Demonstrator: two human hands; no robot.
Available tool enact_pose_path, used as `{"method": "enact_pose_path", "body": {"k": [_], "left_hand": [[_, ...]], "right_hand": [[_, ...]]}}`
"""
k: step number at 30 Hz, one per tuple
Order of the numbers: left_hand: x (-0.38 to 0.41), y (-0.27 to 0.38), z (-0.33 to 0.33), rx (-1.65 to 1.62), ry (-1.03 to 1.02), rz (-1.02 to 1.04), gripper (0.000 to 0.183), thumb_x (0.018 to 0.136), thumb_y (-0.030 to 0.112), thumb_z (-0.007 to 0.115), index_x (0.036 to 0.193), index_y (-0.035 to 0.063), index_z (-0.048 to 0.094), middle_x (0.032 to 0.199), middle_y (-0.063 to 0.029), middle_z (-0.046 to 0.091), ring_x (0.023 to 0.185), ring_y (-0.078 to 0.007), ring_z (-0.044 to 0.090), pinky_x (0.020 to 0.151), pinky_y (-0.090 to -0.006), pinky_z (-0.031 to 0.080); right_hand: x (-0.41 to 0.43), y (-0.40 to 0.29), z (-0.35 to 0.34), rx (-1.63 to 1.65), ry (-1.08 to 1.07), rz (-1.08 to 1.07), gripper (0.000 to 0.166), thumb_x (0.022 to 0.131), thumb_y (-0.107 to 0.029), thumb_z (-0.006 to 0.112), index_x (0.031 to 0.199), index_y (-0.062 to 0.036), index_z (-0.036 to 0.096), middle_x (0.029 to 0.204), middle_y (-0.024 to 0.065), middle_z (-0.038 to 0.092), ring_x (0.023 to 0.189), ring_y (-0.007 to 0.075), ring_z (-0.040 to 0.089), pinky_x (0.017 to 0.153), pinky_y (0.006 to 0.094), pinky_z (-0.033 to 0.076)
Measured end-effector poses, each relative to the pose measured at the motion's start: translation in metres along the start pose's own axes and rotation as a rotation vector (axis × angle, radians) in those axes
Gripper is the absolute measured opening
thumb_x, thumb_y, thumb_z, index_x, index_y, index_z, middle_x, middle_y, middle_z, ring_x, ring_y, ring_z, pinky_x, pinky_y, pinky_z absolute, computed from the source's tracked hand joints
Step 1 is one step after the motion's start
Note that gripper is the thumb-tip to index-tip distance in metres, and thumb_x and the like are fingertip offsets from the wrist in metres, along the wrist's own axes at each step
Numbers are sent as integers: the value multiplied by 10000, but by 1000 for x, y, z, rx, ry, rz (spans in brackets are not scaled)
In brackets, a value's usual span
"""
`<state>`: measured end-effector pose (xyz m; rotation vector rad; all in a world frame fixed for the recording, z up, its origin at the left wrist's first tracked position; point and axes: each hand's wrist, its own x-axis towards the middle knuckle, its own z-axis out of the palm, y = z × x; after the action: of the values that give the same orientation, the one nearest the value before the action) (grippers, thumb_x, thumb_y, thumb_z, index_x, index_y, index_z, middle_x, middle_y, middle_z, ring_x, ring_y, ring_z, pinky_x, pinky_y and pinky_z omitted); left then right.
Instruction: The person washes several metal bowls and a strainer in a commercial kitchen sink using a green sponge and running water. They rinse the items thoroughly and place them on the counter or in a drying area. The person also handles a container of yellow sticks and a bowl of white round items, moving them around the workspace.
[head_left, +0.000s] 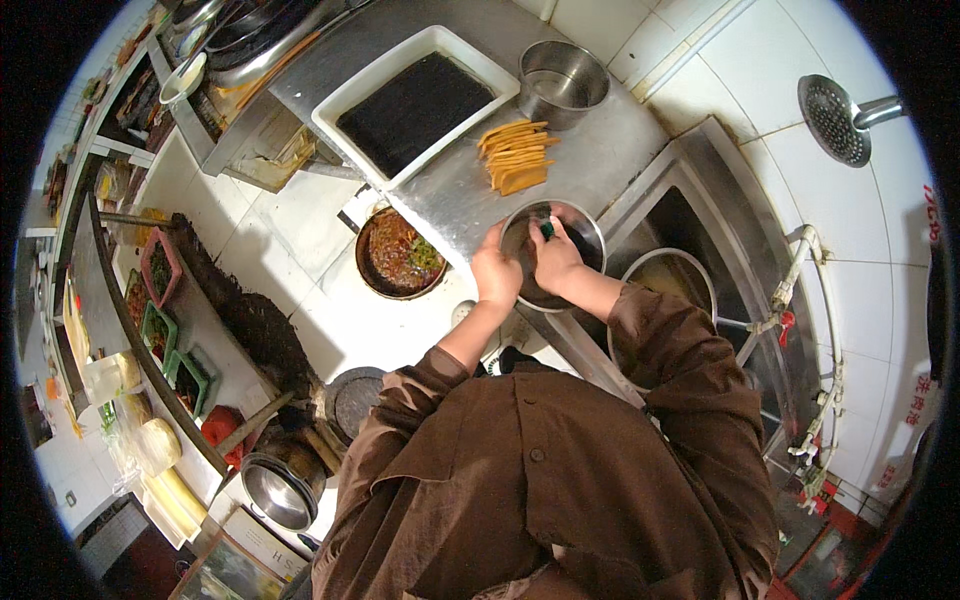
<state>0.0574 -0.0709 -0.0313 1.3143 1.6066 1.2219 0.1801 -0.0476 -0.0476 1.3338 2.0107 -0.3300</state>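
Observation:
A round steel pot (594, 225) stands at the near edge of the steel counter (457, 217). My left hand (496, 270) grips its left rim. Inside the pot's mouth, my right hand (553, 259) is closed on a small dark green object (547, 229) whose kind I cannot make out; the pot's bottom is partly hidden by that hand. Just beyond the pot lies a stack of orange-brown strips (517, 157). Behind them are an empty-looking steel pot (562, 82) and a white rectangular tray (352, 154) holding a black mass.
At the right is a steel sink (701, 172) with a large pot (675, 262) and a tap (786, 300). A perforated ladle (834, 120) hangs on the tiled wall. Below the counter's left edge sits a pan of red sauce and greens (394, 255). Coloured baskets (159, 330) stand farther left.

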Motion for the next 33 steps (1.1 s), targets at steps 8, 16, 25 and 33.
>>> {"method": "enact_pose_path", "body": {"k": [8,16,25,33], "left_hand": [[2,5,2,85,-25,-137,466,678,-91,451,1101,55,584,898,-238,635,858,-389,620,744,-396,491],[0,3,3,48,16,-98,505,677,-97,405,1116,72,587,906,-244,618,878,-408,596,770,-410,481],[-5,-2,12,-8,149,-49,486,670,-103,409,1070,67,626,937,-229,626,918,-378,606,803,-384,472],[-7,-1,10,32,46,-46,497,665,-99,422,1093,79,602,895,-244,618,858,-410,594,769,-421,471]], "right_hand": [[1,-5,7,236,435,-580,523,857,-211,384,1312,35,311,1298,223,387,1304,366,267,1100,486,135],[-6,20,-6,138,393,-163,437,775,-205,612,1112,13,440,1180,207,492,1060,321,530,862,398,458],[-11,-5,-5,187,-138,194,288,810,-162,603,1058,-16,612,1054,142,626,928,226,636,680,308,526],[-31,15,-32,411,-31,88,332,708,-210,594,948,11,657,1014,187,636,982,302,613,839,360,491]]}}
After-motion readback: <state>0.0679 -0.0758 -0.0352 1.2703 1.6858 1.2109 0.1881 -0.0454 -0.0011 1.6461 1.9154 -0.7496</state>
